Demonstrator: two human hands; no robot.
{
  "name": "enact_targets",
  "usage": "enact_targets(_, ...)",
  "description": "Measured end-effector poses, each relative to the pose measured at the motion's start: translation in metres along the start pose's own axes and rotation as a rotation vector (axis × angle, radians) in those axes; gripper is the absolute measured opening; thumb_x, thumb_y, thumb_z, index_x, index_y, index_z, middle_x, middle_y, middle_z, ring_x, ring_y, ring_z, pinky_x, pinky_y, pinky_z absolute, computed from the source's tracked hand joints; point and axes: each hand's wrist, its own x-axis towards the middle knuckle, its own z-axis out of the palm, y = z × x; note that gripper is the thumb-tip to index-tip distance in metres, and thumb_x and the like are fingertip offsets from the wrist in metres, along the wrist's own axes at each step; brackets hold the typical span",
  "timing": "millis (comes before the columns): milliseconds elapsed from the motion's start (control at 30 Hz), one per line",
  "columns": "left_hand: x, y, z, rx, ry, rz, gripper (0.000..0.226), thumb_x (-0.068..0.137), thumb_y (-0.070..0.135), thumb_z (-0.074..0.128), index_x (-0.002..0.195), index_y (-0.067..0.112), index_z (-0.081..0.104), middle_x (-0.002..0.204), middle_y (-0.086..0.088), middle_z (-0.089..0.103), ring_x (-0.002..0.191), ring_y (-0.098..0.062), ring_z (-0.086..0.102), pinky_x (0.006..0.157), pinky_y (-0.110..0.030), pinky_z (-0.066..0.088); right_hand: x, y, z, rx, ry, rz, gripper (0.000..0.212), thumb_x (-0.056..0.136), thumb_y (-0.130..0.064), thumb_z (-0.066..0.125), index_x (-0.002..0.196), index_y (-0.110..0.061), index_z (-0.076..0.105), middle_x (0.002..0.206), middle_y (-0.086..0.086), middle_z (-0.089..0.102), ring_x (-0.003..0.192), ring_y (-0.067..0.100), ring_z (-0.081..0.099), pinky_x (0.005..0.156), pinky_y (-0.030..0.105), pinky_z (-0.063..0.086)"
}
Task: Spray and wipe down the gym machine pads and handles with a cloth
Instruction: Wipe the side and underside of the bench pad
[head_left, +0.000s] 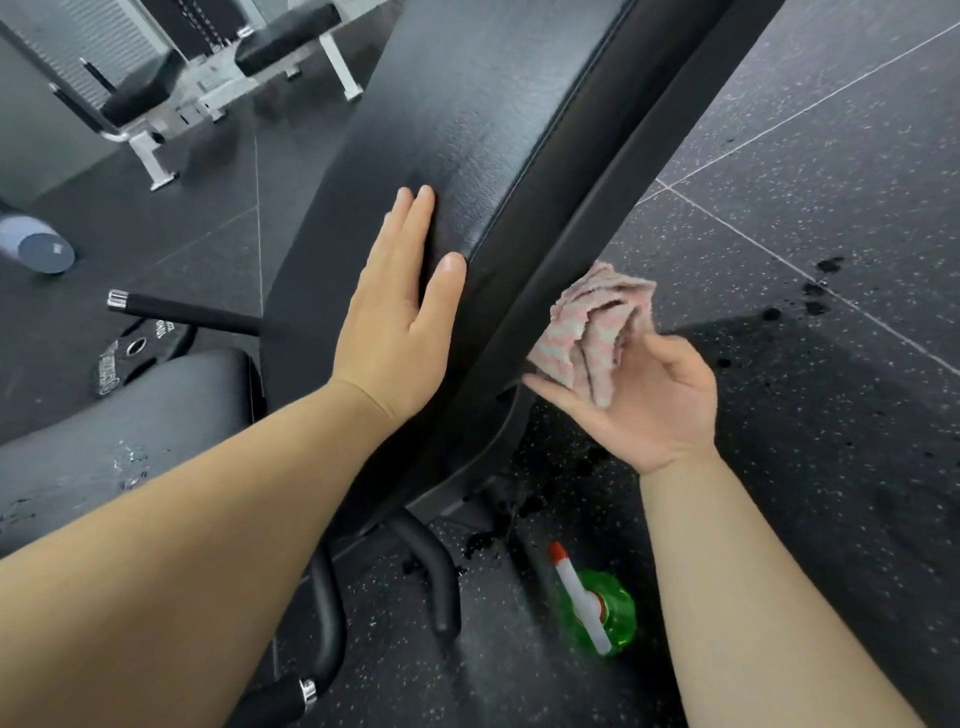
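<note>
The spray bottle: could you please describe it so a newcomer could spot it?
Start at the long black pad slanting across the middle. Near its lower end, on the floor below the right hand holding the pink cloth, sits the bottle. It is the only bright green thing, with a white sprayer and red tip.

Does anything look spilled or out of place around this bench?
Yes. Dark wet splatter dots the floor right of the back pad and near the bench frame, and unwiped droplets sit on the seat pad. The green spray bottle stands on the floor.
</note>
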Motion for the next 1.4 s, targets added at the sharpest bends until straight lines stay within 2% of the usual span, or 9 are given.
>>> enact_targets(133,0.001,-0.001,0.001,0.005,0.009,0.001,0.072,0.089,0.057,0.024,0.156,0.032,0.018,0.163,0.017,0.011,0.147,0.008,0.005,0.113,-0.013,0.006,0.009,-0.004,-0.002,0.145,-0.196,0.084,0.029,0.081,-0.016,0.059,0.109,-0.012,0.067,0.115,0.004,0.059,0.115,0.023,0.056,0.115,0.046,0.032)
enact_targets(200,0.0,-0.002,0.001,0.007,0.015,0.004,0.07,0.091,0.055,0.025,0.156,0.031,0.018,0.164,0.017,0.011,0.147,0.008,0.006,0.113,-0.014,0.007,0.013,-0.011,0.003,0.148,-0.235,0.044,0.027,0.087,-0.022,0.048,0.094,-0.013,0.074,0.1,0.001,0.066,0.092,0.017,0.064,0.094,0.033,0.051)
enact_targets(333,-0.001,-0.001,0.002,0.027,0.027,0.007,0.063,0.096,0.047,0.028,0.156,0.029,0.019,0.164,0.015,0.012,0.148,0.005,0.007,0.111,-0.009,0.006,0.028,-0.017,0.021,-0.217,-0.196,0.019,0.018,0.089,-0.028,0.062,0.083,-0.018,0.075,0.08,-0.003,0.066,0.069,0.018,0.051,0.078,0.025,0.037)
enact_targets(500,-0.002,0.001,0.004,0.062,0.052,0.005,0.064,0.095,0.049,0.026,0.156,0.03,0.021,0.163,0.015,0.014,0.148,0.003,0.009,0.111,-0.008,0.006,0.031,-0.009,0.049,-0.313,-0.187,-0.022,0.017,0.087,-0.03,0.062,0.081,-0.014,0.061,0.062,-0.001,0.058,0.053,0.014,0.056,0.05,0.029,0.049)
enact_targets(700,-0.003,0.0,0.003,0.05,0.052,0.01,0.062,0.097,0.047,0.028,0.156,0.029,0.021,0.163,0.015,0.014,0.148,0.002,0.009,0.116,-0.014,0.008,0.023,0.009,0.03,-0.153,-0.223,-0.029,0.014,0.093,-0.018,0.051,0.106,-0.014,0.056,0.088,0.002,0.066,0.088,0.019,0.064,0.081,0.035,0.052)
enact_targets(1067,-0.002,-0.003,0.005,0.061,0.068,0.038,0.071,0.09,0.057,0.024,0.155,0.028,0.023,0.163,0.014,0.017,0.148,0.003,0.012,0.116,-0.013,0.009,0.027,0.048,0.031,-0.391,-0.262,-0.032,0.016,0.08,-0.024,0.068,0.084,-0.013,0.058,0.071,-0.002,0.065,0.066,0.012,0.065,0.068,0.03,0.056)
enact_targets(1233,-0.004,-0.002,0.004,0.087,0.073,0.027,0.063,0.096,0.049,0.027,0.156,0.029,0.022,0.163,0.015,0.016,0.148,0.003,0.011,0.114,-0.013,0.008,0.024,0.053,0.018,-0.639,-0.217,-0.012,0.004,0.079,-0.023,0.07,0.08,-0.024,0.074,0.085,0.0,0.071,0.087,0.02,0.065,0.089,0.051,0.049)
enact_targets(1333,-0.004,0.001,0.005,0.111,0.053,0.01,0.061,0.097,0.045,0.026,0.156,0.028,0.021,0.163,0.014,0.015,0.148,0.002,0.011,0.113,-0.012,0.007,0.026,0.018,0.028,-0.564,-0.218,-0.109,0.011,0.089,-0.024,0.069,0.081,-0.02,0.063,0.074,-0.002,0.064,0.071,0.018,0.057,0.07,0.039,0.047)
enact_targets(1400,-0.012,0.004,0.004,0.131,0.05,-0.02,0.062,0.098,0.044,0.027,0.156,0.024,0.021,0.164,0.009,0.016,0.149,-0.002,0.012,0.118,-0.017,0.009,0.026,0.0,0.031,-0.485,-0.163,-0.106,0.005,0.093,-0.015,0.064,0.089,-0.018,0.064,0.08,-0.001,0.067,0.08,0.018,0.06,0.082,0.042,0.047)
